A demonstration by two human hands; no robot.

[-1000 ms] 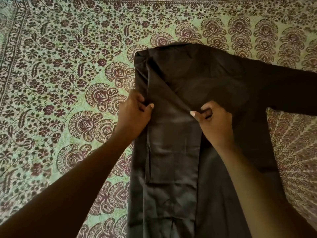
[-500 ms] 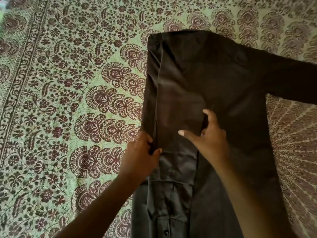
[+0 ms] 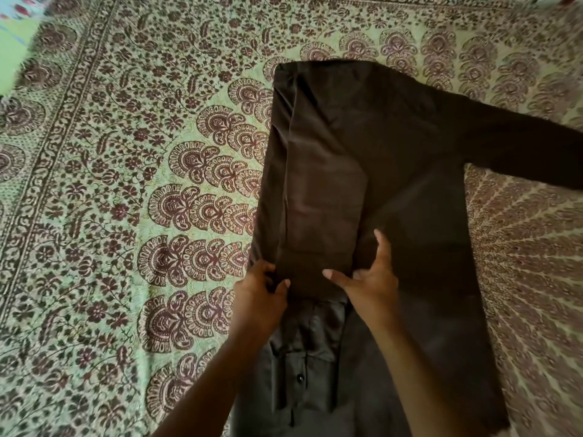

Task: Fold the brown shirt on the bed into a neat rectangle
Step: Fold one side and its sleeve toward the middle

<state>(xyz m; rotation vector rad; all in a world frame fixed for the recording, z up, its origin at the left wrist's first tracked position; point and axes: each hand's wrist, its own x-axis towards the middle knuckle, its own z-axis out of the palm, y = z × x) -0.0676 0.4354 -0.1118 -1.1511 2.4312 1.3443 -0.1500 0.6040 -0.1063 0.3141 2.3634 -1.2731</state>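
Observation:
The brown shirt (image 3: 410, 171) lies flat on the bed, back up. Its left side and left sleeve (image 3: 325, 197) are folded inward and run down the body. The buttoned cuff (image 3: 303, 370) lies near the bottom edge of the view. The right sleeve (image 3: 523, 152) stretches out to the right. My left hand (image 3: 258, 301) pinches the folded left edge of the shirt. My right hand (image 3: 372, 279) rests on the folded sleeve's right edge with thumb and fingers spread, pressing the cloth flat.
A green bedspread (image 3: 126, 184) with a maroon floral and paisley print covers the whole bed. Its border band runs along the left and the top. A strip of light green surface (image 3: 12, 55) shows past the bed's upper left corner.
Both hands have slid down along the folded sleeve toward me. The right hand went from pinching to lying spread on the cloth. The view has shifted, so the shirt sits lower right.

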